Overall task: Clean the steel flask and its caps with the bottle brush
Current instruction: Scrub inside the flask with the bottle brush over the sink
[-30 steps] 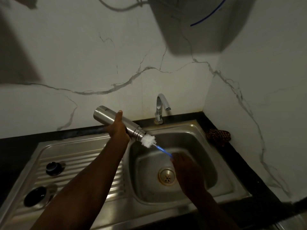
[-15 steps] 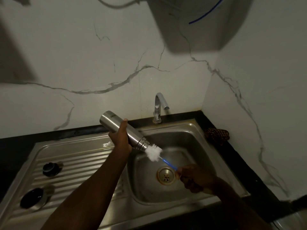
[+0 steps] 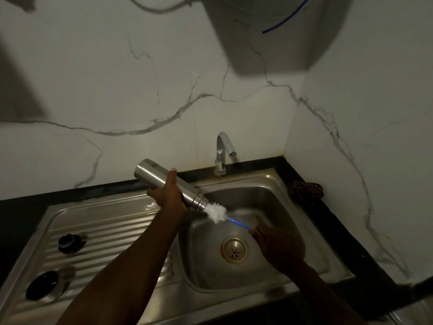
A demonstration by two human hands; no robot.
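My left hand (image 3: 168,195) grips the steel flask (image 3: 153,172) around its middle and holds it tilted over the sink, with the threaded mouth pointing down to the right. The bottle brush's white bristle head (image 3: 217,212) sits just at the flask's mouth, partly inside. My right hand (image 3: 278,245) grips the brush's blue handle (image 3: 239,224) above the sink basin (image 3: 269,193). Two dark caps lie on the ribbed drainboard at the left: a smaller one (image 3: 69,242) and a larger one (image 3: 44,288) nearer the front.
A chrome tap (image 3: 222,152) stands behind the basin. The drain (image 3: 234,249) is in the basin's middle. A dark patterned cloth (image 3: 305,190) lies on the black counter at the right corner. White marble walls close in behind and right.
The flask and both hands shifted slightly between frames. The brush head stayed at the flask's mouth while my right hand moved along the handle line, back and forth.
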